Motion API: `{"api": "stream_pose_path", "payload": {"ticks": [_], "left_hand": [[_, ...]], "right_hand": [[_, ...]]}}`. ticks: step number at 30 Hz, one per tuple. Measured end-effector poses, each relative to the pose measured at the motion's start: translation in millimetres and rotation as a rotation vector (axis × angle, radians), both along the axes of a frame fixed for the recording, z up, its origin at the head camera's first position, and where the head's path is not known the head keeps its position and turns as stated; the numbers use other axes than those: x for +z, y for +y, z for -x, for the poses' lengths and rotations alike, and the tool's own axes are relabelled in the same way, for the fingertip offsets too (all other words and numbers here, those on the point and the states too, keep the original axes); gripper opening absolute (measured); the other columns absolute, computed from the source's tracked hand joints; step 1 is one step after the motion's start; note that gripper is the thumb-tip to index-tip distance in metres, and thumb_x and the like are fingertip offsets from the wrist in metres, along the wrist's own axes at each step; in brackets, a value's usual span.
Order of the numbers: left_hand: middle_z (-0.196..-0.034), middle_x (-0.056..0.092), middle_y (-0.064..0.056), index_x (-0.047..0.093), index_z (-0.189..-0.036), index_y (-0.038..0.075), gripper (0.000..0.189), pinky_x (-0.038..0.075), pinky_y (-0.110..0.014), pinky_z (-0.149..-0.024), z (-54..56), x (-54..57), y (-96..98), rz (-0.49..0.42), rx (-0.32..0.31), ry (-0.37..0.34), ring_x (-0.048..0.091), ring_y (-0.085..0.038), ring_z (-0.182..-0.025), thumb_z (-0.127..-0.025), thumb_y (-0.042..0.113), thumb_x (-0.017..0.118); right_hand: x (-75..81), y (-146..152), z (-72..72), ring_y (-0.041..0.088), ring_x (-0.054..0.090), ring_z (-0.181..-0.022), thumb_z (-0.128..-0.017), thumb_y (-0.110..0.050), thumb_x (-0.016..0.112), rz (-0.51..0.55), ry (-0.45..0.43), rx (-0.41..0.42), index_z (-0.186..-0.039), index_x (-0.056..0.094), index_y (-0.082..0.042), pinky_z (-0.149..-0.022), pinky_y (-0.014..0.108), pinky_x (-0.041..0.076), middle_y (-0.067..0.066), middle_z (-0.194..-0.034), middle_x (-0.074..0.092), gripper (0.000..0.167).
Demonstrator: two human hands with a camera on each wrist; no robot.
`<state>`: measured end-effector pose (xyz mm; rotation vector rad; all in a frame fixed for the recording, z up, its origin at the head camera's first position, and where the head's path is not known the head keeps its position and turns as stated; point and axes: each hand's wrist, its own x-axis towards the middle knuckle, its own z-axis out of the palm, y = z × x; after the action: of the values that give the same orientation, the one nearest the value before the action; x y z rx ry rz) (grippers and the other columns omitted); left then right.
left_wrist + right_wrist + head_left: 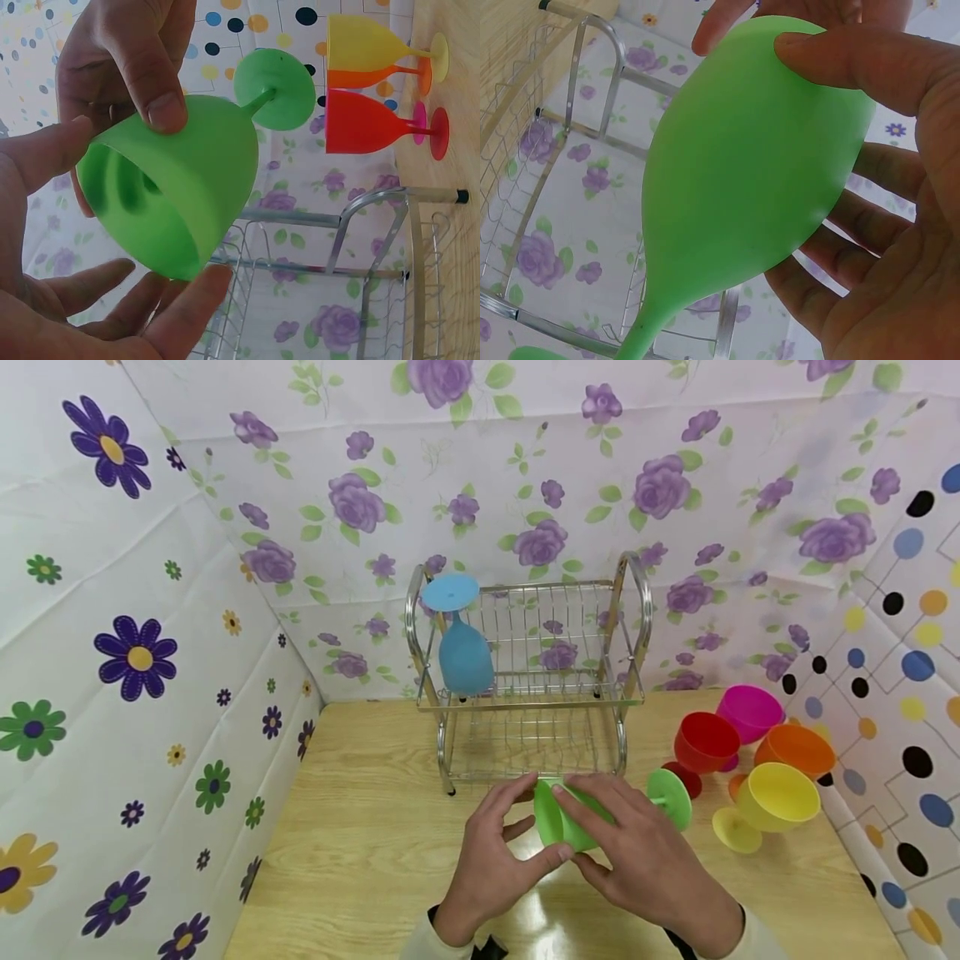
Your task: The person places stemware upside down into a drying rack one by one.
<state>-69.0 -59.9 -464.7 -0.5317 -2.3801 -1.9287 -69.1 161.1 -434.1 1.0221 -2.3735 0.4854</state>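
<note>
A green plastic goblet (550, 817) lies tilted on its side between my two hands, its mouth toward the left and its round foot (672, 799) out to the right. My right hand (651, 853) grips the bowl, thumb on one side and fingers round the other. At the mouth, my left hand (491, 856) holds the rim between thumb and fingertips. The left wrist view looks into the hollow bowl (217, 154), whose rim appears bent out of round. Just beyond the hands stands a two-tier metal dish rack (532, 703).
A blue goblet (465, 660) sits upside down at the rack's upper left. On the table's right side stand red (707, 743), magenta (750, 714), orange (797, 749) and yellow (778, 797) goblets, upright and close together. Patterned cloth walls (480, 468) border the wooden table (352, 843).
</note>
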Motion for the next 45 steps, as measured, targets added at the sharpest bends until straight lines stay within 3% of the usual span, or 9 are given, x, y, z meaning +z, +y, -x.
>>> {"api": "stream_pose_path", "payload": {"ticks": [15, 18, 22, 25, 31, 38, 42, 45], "left_hand": [[-0.139, 0.057, -0.005, 0.059, -0.147, 0.015, 0.067, 0.066, -0.032, -0.086, 2.6, -5.3, 3.2, -0.100, 0.013, -0.016, 0.059, -0.028, -0.125, -0.087, 0.026, 0.088], [-0.139, 0.057, -0.006, 0.059, -0.146, 0.014, 0.067, 0.066, -0.033, -0.085, 2.8, -6.7, 1.9, -0.122, 0.013, -0.009, 0.060, -0.028, -0.125, -0.087, 0.024, 0.088], [-0.138, 0.058, -0.010, 0.059, -0.146, 0.013, 0.067, 0.067, -0.034, -0.084, 3.1, -9.1, -0.4, -0.130, 0.018, 0.016, 0.060, -0.029, -0.124, -0.086, 0.021, 0.088], [-0.135, 0.058, -0.011, 0.059, -0.145, 0.015, 0.066, 0.067, -0.034, -0.083, 3.3, -11.1, -2.4, -0.140, 0.026, 0.024, 0.061, -0.029, -0.123, -0.086, 0.020, 0.088], [-0.135, 0.057, -0.012, 0.059, -0.143, 0.019, 0.065, 0.067, -0.037, -0.082, 2.9, -12.7, -6.8, -0.175, 0.042, 0.010, 0.059, -0.032, -0.122, -0.085, 0.015, 0.089], [-0.142, 0.052, -0.017, 0.054, -0.144, 0.007, 0.067, 0.067, -0.042, -0.086, 1.7, -11.1, -7.8, -0.268, 0.036, -0.015, 0.055, -0.036, -0.126, -0.085, 0.005, 0.085], [-0.144, 0.048, -0.021, 0.051, -0.146, 0.004, 0.066, 0.066, -0.043, -0.090, 1.2, -10.7, -9.3, -0.317, 0.035, -0.036, 0.053, -0.036, -0.127, -0.087, 0.000, 0.082], [-0.143, 0.047, -0.021, 0.049, -0.145, 0.003, 0.066, 0.065, -0.044, -0.091, 1.0, -9.4, -9.9, -0.349, 0.041, -0.058, 0.053, -0.033, -0.127, -0.087, -0.001, 0.081]], "right_hand": [[-2.8, 1.9, -0.6, 0.032, 0.060, -0.134, -0.060, -0.028, 0.104, 0.012, -0.027, -0.005, -0.153, 0.058, -0.017, -0.102, 0.055, 0.060, 0.008, -0.149, 0.060, 0.104], [-4.7, 4.1, -2.7, 0.031, 0.060, -0.134, -0.067, -0.030, 0.101, 0.053, -0.030, -0.010, -0.151, 0.060, -0.019, -0.107, 0.046, 0.058, 0.008, -0.149, 0.060, 0.094], [-8.3, 7.2, -6.2, 0.030, 0.060, -0.132, -0.096, -0.051, 0.076, 0.138, -0.023, -0.021, -0.145, 0.065, -0.017, -0.123, 0.021, 0.038, 0.008, -0.146, 0.062, 0.061], [-10.8, 7.7, -7.8, 0.030, 0.061, -0.130, -0.104, -0.059, 0.054, 0.204, -0.008, -0.016, -0.141, 0.068, -0.014, -0.126, 0.012, 0.027, 0.011, -0.143, 0.064, 0.061], [-17.9, 7.0, -9.5, 0.031, 0.063, -0.126, -0.102, -0.059, 0.061, 0.330, -0.027, -0.030, -0.139, 0.069, -0.008, -0.122, 0.011, 0.032, 0.015, -0.140, 0.064, 0.064], [-27.0, 9.9, -10.4, 0.026, 0.063, -0.126, -0.096, -0.055, 0.073, 0.503, -0.071, -0.074, -0.134, 0.072, -0.008, -0.116, 0.011, 0.040, 0.015, -0.136, 0.067, 0.061], [-30.3, 11.7, -11.9, 0.018, 0.064, -0.128, -0.082, -0.032, 0.094, 0.570, -0.130, -0.109, -0.133, 0.072, -0.010, -0.114, 0.011, 0.042, 0.012, -0.135, 0.068, 0.060], [-32.8, 12.0, -12.1, 0.013, 0.065, -0.128, -0.068, -0.011, 0.098, 0.595, -0.145, -0.130, -0.133, 0.072, -0.011, -0.113, 0.010, 0.043, 0.010, -0.133, 0.070, 0.069]]}}
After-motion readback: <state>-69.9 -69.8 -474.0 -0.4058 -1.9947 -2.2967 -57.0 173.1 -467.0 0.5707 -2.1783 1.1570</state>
